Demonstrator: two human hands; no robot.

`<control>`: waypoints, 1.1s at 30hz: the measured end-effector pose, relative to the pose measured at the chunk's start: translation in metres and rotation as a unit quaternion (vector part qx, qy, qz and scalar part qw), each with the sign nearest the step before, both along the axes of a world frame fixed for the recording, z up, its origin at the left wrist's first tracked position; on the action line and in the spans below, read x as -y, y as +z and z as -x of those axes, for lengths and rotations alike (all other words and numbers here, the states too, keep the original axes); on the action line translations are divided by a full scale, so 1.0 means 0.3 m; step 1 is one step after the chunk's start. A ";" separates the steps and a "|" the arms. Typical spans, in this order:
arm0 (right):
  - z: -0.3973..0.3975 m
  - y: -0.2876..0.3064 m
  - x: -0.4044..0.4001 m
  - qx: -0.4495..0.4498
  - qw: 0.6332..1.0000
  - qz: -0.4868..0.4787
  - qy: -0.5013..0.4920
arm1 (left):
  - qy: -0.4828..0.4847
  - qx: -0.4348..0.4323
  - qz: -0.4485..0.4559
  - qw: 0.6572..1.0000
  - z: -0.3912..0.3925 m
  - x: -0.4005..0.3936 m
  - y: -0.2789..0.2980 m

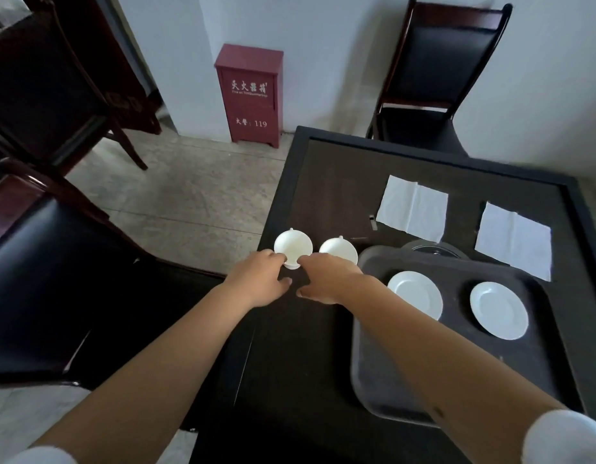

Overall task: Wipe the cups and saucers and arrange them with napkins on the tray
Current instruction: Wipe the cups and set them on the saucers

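Two white cups stand near the table's left edge. My left hand and my right hand meet at the near side of the left cup, fingertips pressed against its lower rim from both sides. The right cup sits just beside it, its near part hidden behind my right hand. Two white saucers, a left one and a right one, lie side by side in the dark tray. Two unfolded white napkins, one further left and one further right, lie flat on the table beyond the tray.
The dark square table has a raised rim. A round metal lid peeks out behind the tray. Dark chairs stand at the left and at the far side. A red fire-extinguisher box stands by the wall.
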State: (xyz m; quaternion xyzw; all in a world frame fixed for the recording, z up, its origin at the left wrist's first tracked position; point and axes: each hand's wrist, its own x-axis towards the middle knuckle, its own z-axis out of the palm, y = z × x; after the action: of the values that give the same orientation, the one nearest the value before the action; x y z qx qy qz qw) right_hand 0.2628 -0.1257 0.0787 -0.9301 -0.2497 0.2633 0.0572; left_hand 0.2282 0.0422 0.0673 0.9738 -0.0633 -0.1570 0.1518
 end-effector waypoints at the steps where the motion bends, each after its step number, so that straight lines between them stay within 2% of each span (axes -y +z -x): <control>1: -0.023 -0.008 -0.010 0.007 1.000 -0.003 -0.006 | 0.005 -0.001 0.007 1.000 -0.025 -0.008 -0.010; 9: -0.182 -0.104 -0.076 0.026 0.999 -0.006 -0.034 | 0.022 -0.027 0.075 0.997 -0.202 -0.044 -0.100; 16: -0.277 -0.169 -0.118 0.002 1.000 0.007 -0.026 | -0.012 -0.069 0.062 0.996 -0.263 -0.042 -0.186; 27: -0.281 -0.180 -0.129 -0.043 0.998 0.001 -0.046 | -0.004 -0.103 0.107 0.989 -0.291 -0.030 -0.218; 33: -0.242 -0.173 -0.114 -0.023 0.998 -0.018 -0.048 | 0.043 -0.084 0.141 0.986 -0.260 -0.008 -0.216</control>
State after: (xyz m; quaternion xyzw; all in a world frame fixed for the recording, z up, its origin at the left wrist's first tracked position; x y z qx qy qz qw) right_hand 0.3354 -0.0914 0.0266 -0.9335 -0.2082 0.2770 0.0919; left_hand 0.3063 0.0445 0.0024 0.9278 -0.0300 -0.2214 0.2987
